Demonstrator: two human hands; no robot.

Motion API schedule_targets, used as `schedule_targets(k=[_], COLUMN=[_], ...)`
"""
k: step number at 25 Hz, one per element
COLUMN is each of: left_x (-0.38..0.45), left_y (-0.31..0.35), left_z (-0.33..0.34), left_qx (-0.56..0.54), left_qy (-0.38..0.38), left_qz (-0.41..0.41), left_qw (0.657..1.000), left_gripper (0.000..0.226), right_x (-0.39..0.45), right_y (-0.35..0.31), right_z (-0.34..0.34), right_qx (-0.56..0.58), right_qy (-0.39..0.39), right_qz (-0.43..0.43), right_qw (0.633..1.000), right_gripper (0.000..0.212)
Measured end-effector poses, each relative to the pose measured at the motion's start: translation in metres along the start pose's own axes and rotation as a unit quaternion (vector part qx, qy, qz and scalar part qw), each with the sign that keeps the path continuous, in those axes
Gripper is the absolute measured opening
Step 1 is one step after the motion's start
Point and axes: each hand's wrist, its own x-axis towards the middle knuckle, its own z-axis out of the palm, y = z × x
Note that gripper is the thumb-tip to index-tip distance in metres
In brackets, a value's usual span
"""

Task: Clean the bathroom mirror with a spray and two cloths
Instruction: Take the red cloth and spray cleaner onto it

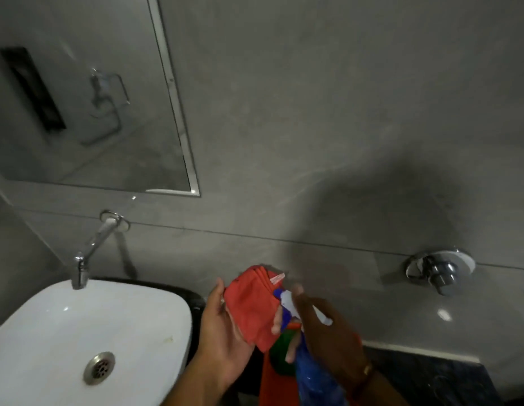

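The bathroom mirror (88, 98) hangs on the grey wall at the upper left, in a thin metal frame. My left hand (225, 332) holds a folded red cloth (250, 306) in its palm, low in the middle of the view. My right hand (325, 332) grips a spray bottle (287, 303) with a white and blue head; its blue and green body (310, 373) runs down below the hand. The nozzle sits right against the red cloth. A strip of orange-red fabric (266, 379) hangs beneath both hands; I cannot tell if it is a second cloth.
A white basin (49, 326) with a metal drain (99, 367) fills the lower left, under a chrome wall tap (88, 253). A chrome valve (439, 271) sticks out of the wall at the right. A dark counter (430, 373) lies at the lower right.
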Motion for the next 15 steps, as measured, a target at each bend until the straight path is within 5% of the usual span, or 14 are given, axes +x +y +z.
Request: schedule_targets(k=[3, 7, 15], left_x=[-0.022, -0.034, -0.047], left_y=[0.021, 0.031, 0.029], left_z=[0.006, -0.002, -0.003], left_qx=[0.008, 0.008, -0.035], left_qy=[-0.003, 0.015, 0.032], left_qz=[0.023, 0.022, 0.026], left_qw=[1.000, 1.000, 0.999], left_gripper=[0.077, 0.075, 0.073], right_x=[0.001, -0.003, -0.016], right_y=[-0.018, -0.037, -0.055], right_z=[0.022, 0.028, 0.024], right_qx=[-0.094, -0.147, -0.249], right_qy=[-0.006, -0.008, -0.032], right_qz=[-0.026, -0.047, -0.081], right_qw=[0.995, 0.988, 0.965], right_gripper=[0.079, 0.065, 0.077])
